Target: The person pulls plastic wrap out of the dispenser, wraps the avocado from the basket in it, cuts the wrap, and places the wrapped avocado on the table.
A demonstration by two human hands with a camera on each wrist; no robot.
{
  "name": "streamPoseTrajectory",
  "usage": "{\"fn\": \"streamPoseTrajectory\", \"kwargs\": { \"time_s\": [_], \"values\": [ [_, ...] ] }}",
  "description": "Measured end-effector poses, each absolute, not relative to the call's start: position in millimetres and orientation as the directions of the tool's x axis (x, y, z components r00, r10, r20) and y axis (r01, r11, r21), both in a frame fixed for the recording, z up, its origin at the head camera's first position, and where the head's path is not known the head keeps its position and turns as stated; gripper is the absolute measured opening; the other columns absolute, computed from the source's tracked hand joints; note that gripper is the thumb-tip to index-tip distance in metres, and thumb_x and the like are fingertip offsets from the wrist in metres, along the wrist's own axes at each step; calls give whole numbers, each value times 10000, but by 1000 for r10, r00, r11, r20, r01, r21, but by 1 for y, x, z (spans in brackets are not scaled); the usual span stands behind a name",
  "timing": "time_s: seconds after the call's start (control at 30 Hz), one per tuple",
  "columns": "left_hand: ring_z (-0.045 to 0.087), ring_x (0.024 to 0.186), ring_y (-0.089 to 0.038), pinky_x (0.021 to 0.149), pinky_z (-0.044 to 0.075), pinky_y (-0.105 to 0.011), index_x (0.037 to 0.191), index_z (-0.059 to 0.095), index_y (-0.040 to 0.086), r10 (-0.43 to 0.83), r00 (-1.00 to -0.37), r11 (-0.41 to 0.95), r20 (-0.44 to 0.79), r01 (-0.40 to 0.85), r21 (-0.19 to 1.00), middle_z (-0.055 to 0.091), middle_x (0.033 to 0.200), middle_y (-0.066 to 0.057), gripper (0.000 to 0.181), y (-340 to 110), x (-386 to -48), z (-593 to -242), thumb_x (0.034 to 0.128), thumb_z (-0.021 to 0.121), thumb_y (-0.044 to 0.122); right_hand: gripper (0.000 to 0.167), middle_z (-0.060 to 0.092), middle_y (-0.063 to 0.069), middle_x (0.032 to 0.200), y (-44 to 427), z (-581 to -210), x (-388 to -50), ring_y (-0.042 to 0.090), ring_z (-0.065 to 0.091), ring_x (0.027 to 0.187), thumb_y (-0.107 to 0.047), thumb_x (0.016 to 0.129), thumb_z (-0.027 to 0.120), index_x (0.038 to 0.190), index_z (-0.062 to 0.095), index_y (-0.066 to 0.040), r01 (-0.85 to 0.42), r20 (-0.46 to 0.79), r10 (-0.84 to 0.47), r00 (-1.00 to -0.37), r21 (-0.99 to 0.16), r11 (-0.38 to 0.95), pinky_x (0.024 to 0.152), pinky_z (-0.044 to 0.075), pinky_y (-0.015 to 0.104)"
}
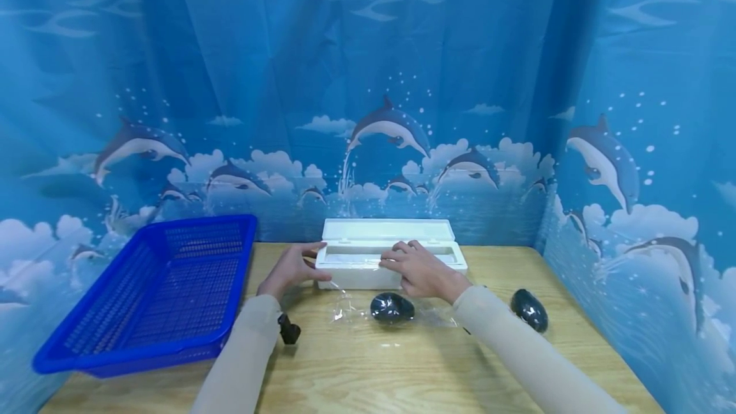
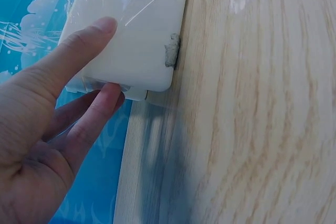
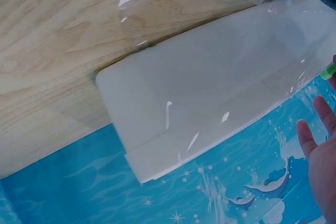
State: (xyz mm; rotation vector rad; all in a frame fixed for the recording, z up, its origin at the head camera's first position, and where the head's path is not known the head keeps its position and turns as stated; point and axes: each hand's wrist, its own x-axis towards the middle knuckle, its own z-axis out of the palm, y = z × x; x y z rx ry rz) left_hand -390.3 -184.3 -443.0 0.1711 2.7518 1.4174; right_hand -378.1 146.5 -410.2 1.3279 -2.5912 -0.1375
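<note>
A long white cling film dispenser (image 1: 368, 278) lies across the table with its lid (image 1: 388, 230) raised at the back. My left hand (image 1: 294, 268) holds its left end, thumb on the front face and a finger against the end, as the left wrist view shows. Over the dispenser's long opening, my right hand (image 1: 422, 270) pinches a small green slider (image 3: 328, 71), largely hidden by fingers and the frame edge. Clear film (image 1: 347, 309) spreads from the dispenser onto the table in front. A dark glossy egg-shaped object (image 1: 392, 308) lies at the film, close below the right hand.
Another dark glossy egg-shaped object (image 1: 529, 310) lies to the right, beyond the right forearm. At left stands a blue plastic basket (image 1: 232, 312) with mesh walls. The wooden table (image 1: 368, 375) ends against a dolphin-print curtain (image 1: 276, 82) behind and to the right.
</note>
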Motion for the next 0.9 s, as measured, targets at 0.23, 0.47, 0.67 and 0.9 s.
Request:
{"fn": "streamPoseTrajectory", "kwargs": {
  "time_s": [0.23, 0.47, 0.67, 0.9],
  "values": [
    [699, 1058, -268, 921, 614, -450, 1479, 572, 233, 120, -993, 578, 14, 81, 812, 679, 1338, -153, 875, -185, -391, -443, 697, 966, 262, 628, 602, 45, 1487, 153, -411, -378, 287, 548, 1331, -28, 847, 550, 1462, 576, -157, -792, 176, -814, -554, 191, 580, 1117, 459, 534],
    [698, 1081, -267, 931, 614, -450, 1478, 573, 232, 121, -993, 577, 17, 84, 812, 678, 1347, -146, 872, -185, -392, -444, 700, 965, 277, 639, 619, 44, 1460, 157, -412, -378, 286, 562, 1305, -13, 812, 564, 1435, 598, -152, -799, 196, -824, -531, 209, 564, 1092, 473, 531],
    [694, 1082, -273, 929, 613, -447, 1482, 569, 229, 121, -992, 583, 17, 85, 808, 677, 1347, -154, 873, -184, -392, -444, 705, 963, 275, 637, 606, 41, 1475, 159, -411, -377, 290, 552, 1327, -22, 824, 559, 1446, 587, -156, -790, 177, -820, -545, 218, 572, 1120, 458, 537],
    [698, 1081, -274, 924, 615, -444, 1478, 573, 238, 121, -992, 585, 17, 85, 807, 676, 1347, -157, 879, -185, -393, -444, 693, 968, 281, 634, 603, 39, 1484, 161, -411, -377, 291, 546, 1343, -27, 839, 558, 1458, 578, -162, -781, 168, -808, -565, 208, 589, 1142, 445, 539]
  ]
}}
